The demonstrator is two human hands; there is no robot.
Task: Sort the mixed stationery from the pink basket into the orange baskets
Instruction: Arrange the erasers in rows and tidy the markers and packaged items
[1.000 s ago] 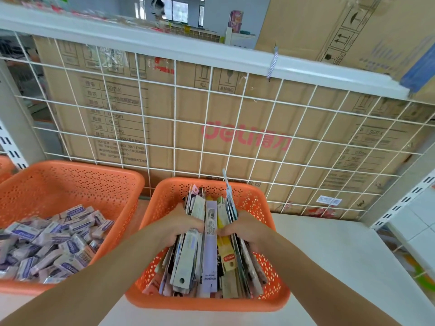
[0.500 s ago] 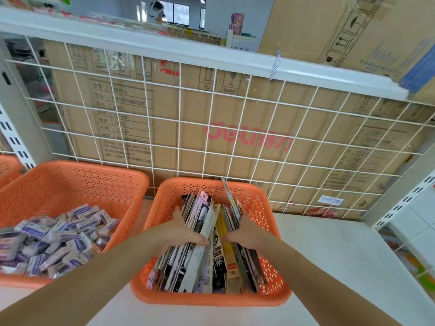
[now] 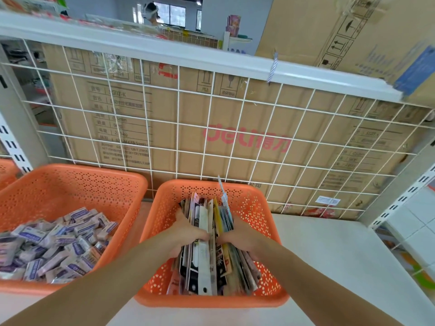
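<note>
shelf (image 3: pixel 341 255): white board that carries the baskets
middle orange basket (image 3: pixel 211 301): at the shelf's front edge, its back wall close to the wire grid (image 3: pixel 178 124)
carded packs (image 3: pixel 204 262): flat stationery packs standing on edge in a tight row inside the middle orange basket; one thin pack sticks up at the far end
left hand (image 3: pixel 186 234): in the basket against the row's left face, thumb curled over the top edges, gripping the packs
right hand (image 3: pixel 241 236): against the row's right face, fingers wrapped down its side, squeezing toward the left hand
left orange basket (image 3: pixel 70 184): just beside the middle one, part filled with small purple-and-white boxes (image 3: pixel 58 243)
cardboard box (image 3: pixel 247 109): behind the grid, red lettering
</note>
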